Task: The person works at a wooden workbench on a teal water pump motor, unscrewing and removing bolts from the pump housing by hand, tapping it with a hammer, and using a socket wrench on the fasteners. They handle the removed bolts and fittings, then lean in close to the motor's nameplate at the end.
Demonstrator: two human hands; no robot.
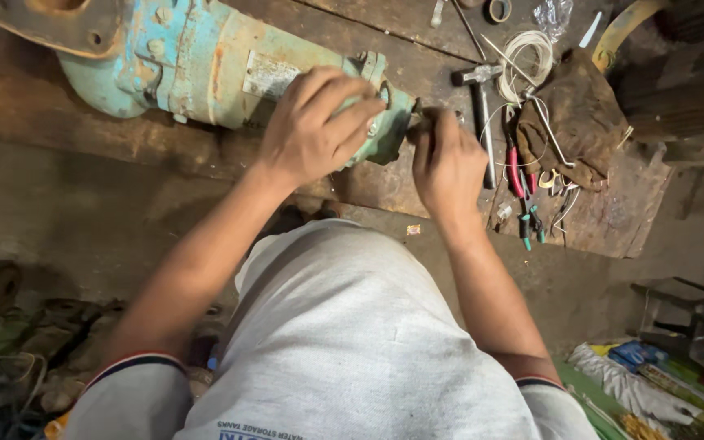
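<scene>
A worn wooden workbench is being used as the work surface, and it is being spanned from the upper left by a large, rusted pale-blue pump motor lying on its side. The motor's right end cap is being covered by the left hand, whose fingers are spread and pressed flat against the housing. Just beside it, the right hand is being held at the shaft end of the motor, its fingers curled together around something small there; what is being pinched cannot be told. The two hands are being kept close but apart. To the right, a hammer is lying on the bench, with a brown rag, a coil of white wire and red-handled pliers near it.
</scene>
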